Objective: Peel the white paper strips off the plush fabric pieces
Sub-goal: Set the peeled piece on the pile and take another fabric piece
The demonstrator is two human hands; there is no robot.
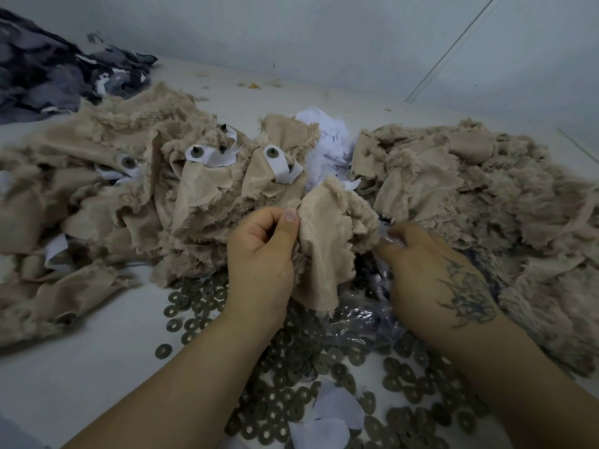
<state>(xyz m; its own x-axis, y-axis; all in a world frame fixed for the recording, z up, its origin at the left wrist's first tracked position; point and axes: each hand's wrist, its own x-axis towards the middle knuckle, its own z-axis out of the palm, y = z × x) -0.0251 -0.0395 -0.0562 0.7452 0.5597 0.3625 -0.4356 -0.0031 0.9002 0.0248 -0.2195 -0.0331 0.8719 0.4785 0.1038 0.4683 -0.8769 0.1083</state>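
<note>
Beige plush piece (327, 234) held up over the washers (291, 361)

Left hand (259, 251) pinches its edge with the thumb; right hand (434, 270) grips the other side, fingers curled, above the counter (81, 377).

1. Right hand (434, 273) fingertips blurred – can't tell what they pinch.
2. Plastic bag (363, 322) partly hidden under the hand.
3. Grey fabric pile (48, 69) cut off by left edge.
</note>
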